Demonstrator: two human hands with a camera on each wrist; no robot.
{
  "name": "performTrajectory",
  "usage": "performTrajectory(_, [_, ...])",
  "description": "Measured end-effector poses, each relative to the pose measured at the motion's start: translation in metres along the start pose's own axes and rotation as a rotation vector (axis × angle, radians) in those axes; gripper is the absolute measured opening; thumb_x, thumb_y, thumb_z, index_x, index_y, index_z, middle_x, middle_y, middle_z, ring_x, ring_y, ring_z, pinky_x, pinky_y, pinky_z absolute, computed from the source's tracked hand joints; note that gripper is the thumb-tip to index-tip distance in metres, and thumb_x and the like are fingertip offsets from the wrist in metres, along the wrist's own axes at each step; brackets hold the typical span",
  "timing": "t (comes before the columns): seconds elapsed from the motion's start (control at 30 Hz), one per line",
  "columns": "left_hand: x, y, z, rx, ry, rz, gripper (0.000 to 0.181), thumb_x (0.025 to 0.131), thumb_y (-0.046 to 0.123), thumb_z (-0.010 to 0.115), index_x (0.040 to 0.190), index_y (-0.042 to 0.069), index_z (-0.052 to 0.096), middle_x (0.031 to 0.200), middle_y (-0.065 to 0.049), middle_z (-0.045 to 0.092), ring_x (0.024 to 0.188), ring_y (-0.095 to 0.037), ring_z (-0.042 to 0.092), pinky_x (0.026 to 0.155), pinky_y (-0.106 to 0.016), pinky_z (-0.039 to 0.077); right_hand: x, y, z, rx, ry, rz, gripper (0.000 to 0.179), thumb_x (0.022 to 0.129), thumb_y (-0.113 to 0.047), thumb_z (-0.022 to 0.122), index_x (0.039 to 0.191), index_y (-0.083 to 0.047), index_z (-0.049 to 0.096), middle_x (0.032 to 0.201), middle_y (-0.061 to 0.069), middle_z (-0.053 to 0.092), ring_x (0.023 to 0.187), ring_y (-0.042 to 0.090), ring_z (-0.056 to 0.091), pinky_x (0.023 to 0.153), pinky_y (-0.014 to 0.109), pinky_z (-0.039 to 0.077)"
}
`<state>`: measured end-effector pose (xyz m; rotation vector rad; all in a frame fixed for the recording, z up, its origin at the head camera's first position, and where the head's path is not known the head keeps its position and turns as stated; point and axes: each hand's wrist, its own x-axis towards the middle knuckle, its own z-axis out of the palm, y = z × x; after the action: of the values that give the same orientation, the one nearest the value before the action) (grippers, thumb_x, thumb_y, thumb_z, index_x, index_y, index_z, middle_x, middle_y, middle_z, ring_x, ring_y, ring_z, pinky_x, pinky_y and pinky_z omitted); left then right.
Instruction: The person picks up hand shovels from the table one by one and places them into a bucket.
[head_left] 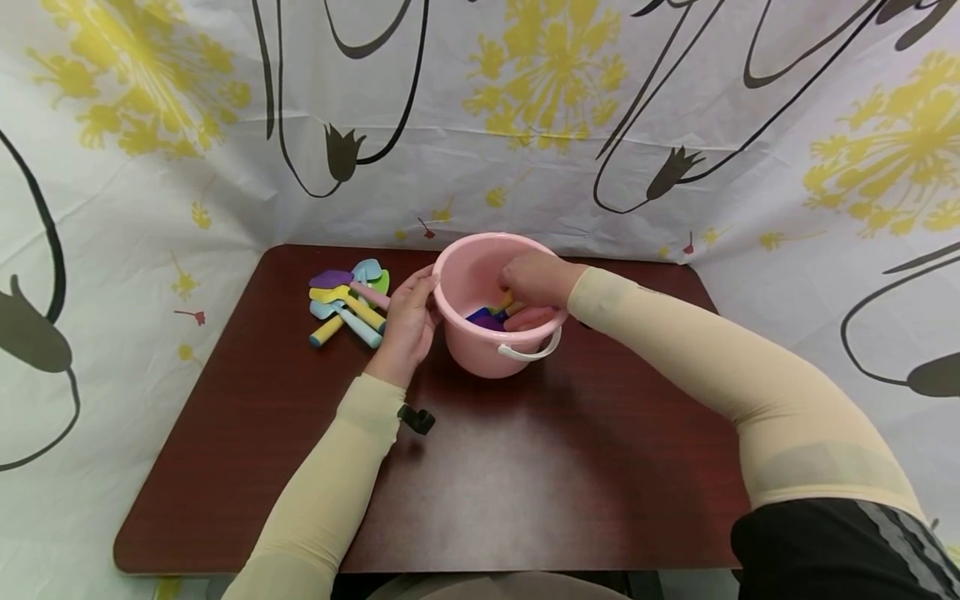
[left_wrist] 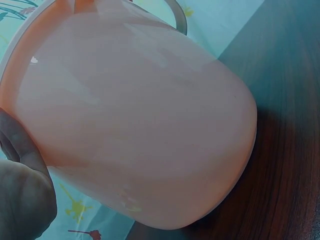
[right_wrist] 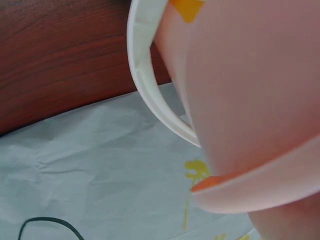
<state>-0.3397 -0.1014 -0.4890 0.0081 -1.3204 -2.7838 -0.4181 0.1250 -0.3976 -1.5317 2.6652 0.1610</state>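
A pink bucket (head_left: 487, 350) with a white handle (head_left: 532, 354) stands tilted toward me on the table. My left hand (head_left: 408, 317) holds the bucket's left rim, thumb near the edge; in the left wrist view part of that hand (left_wrist: 25, 185) shows beside the bucket wall (left_wrist: 140, 110). Inside the bucket is my right hand (head_left: 536, 279), its fingers curled at a yellow-orange toy piece (head_left: 508, 299). Below it lie a purple-blue piece (head_left: 487, 321) and a pink piece (head_left: 530, 318). The right wrist view shows mostly the bucket wall (right_wrist: 250, 90), with the fingers hidden.
Left of the bucket lies a pile of plastic toy tools: a purple shovel head (head_left: 331, 279), a yellow one (head_left: 330, 294), light blue ones and a yellow handle with a blue end (head_left: 327, 332). The dark red table (head_left: 247, 467) meets a patterned white sheet (head_left: 420, 183) behind.
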Motion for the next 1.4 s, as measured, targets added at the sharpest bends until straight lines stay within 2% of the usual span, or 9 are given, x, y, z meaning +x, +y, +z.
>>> performTrajectory(0.23, [0.0,0.0,0.0,0.003,0.015,-0.004,0.03,0.112,0.018,0.066,0.139,0.005,0.072,0.144,-0.013,0.07,0.127,-0.033,0.064,0.114,-0.046,0.053,-0.005,0.004,0.002,0.361,0.063,0.131,0.028,0.105,0.003,0.058,0.078,0.0,0.063,0.068,0.002,0.046,0.066,0.021,0.042,0.073,0.034,0.038])
performTrajectory(0.4, [0.0,0.0,0.0,0.008,0.013,-0.004,0.031,0.112,0.018,0.066,0.14,0.004,0.072,0.145,-0.013,0.069,0.128,-0.032,0.064,0.115,-0.046,0.052,-0.013,0.01,0.003,0.339,0.153,0.105,0.019,0.11,-0.006,0.062,0.091,-0.006,0.067,0.082,0.003,0.058,0.079,0.023,0.05,0.081,0.038,0.044])
performTrajectory(0.47, [0.001,-0.002,0.0,0.008,0.011,-0.007,0.031,0.112,0.018,0.066,0.14,0.005,0.072,0.145,-0.013,0.069,0.13,-0.033,0.064,0.117,-0.048,0.05,-0.019,0.014,0.004,0.259,0.251,0.091,0.009,0.11,-0.007,0.066,0.103,-0.008,0.073,0.095,0.004,0.068,0.091,0.026,0.057,0.088,0.042,0.048])
performTrajectory(0.57, [0.002,-0.003,0.0,0.006,0.008,-0.006,0.031,0.112,0.017,0.066,0.14,0.004,0.071,0.145,-0.013,0.07,0.132,-0.034,0.063,0.12,-0.051,0.047,-0.032,0.019,0.004,0.27,0.458,0.158,0.01,0.11,-0.009,0.068,0.113,-0.003,0.075,0.106,0.011,0.073,0.103,0.034,0.061,0.098,0.05,0.048])
performTrajectory(0.67, [0.002,-0.003,-0.001,0.007,0.01,-0.007,0.031,0.112,0.017,0.066,0.14,0.004,0.071,0.145,-0.013,0.07,0.131,-0.033,0.064,0.12,-0.052,0.047,-0.046,0.021,0.007,0.342,0.661,0.306,0.017,0.111,-0.012,0.066,0.117,0.003,0.074,0.112,0.018,0.072,0.109,0.039,0.063,0.102,0.055,0.049])
performTrajectory(0.77, [0.003,-0.002,-0.001,0.006,0.014,-0.007,0.031,0.112,0.018,0.067,0.14,0.004,0.072,0.144,-0.013,0.07,0.127,-0.031,0.065,0.119,-0.05,0.049,-0.059,0.02,0.014,0.526,0.758,0.498,0.027,0.114,-0.02,0.062,0.122,0.004,0.071,0.116,0.021,0.069,0.111,0.037,0.064,0.1,0.051,0.05])
performTrajectory(1.0, [0.002,-0.002,-0.001,-0.003,0.023,-0.013,0.025,0.112,0.017,0.067,0.133,0.007,0.075,0.138,-0.011,0.072,0.12,-0.029,0.066,0.108,-0.041,0.057,-0.074,0.016,0.035,1.01,0.732,0.836,0.048,0.114,-0.042,0.058,0.134,0.0,0.069,0.111,0.011,0.07,0.097,0.018,0.064,0.085,0.033,0.055])
performTrajectory(1.23, [0.002,-0.002,-0.002,0.004,0.019,-0.011,0.027,0.112,0.018,0.067,0.135,0.005,0.074,0.139,-0.013,0.072,0.115,-0.026,0.066,0.1,-0.036,0.06,-0.079,0.009,0.044,1.155,0.743,0.886,0.05,0.111,-0.046,0.063,0.127,0.0,0.073,0.093,-0.002,0.067,0.09,0.013,0.062,0.084,0.033,0.054])
performTrajectory(1.4, [0.002,-0.001,-0.002,-0.002,0.012,0.007,0.029,0.112,0.017,0.067,0.137,0.003,0.073,0.141,-0.016,0.07,0.11,-0.026,0.066,0.092,-0.031,0.062,-0.078,0.002,0.047,1.205,0.702,0.888,0.051,0.112,-0.046,0.062,0.135,-0.002,0.075,0.118,0.006,0.075,0.107,0.013,0.066,0.092,0.026,0.053])
